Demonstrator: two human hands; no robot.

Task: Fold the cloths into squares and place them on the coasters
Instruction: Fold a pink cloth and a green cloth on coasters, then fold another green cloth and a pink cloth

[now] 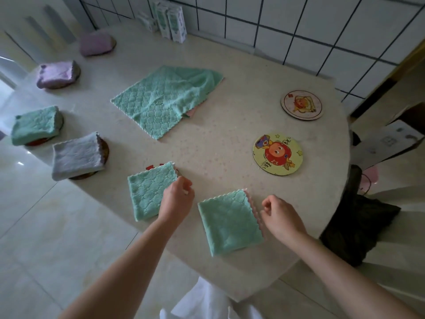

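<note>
A folded green cloth point(229, 223) lies near the table's front edge, between my hands. My right hand point(281, 217) hovers just right of it, fingers curled and holding nothing. Another folded green cloth point(149, 191) covers a coaster whose red edge point(150, 167) peeks out behind it; my left hand point(177, 199) rests at its right edge with fingers loosely bent. An unfolded green cloth point(161, 100) lies spread at mid-table over a pink one. Two bare coasters sit to the right: a yellow one point(277, 154) and a pale one point(301, 104).
Along the left edge of the table point(230, 139), folded cloths sit on coasters: grey point(77, 156), green point(34, 125), and two purple point(57, 73) point(95, 43). Cartons point(170, 21) stand by the tiled wall. A dark bag point(358, 226) and a cardboard box point(386, 141) are off the right edge.
</note>
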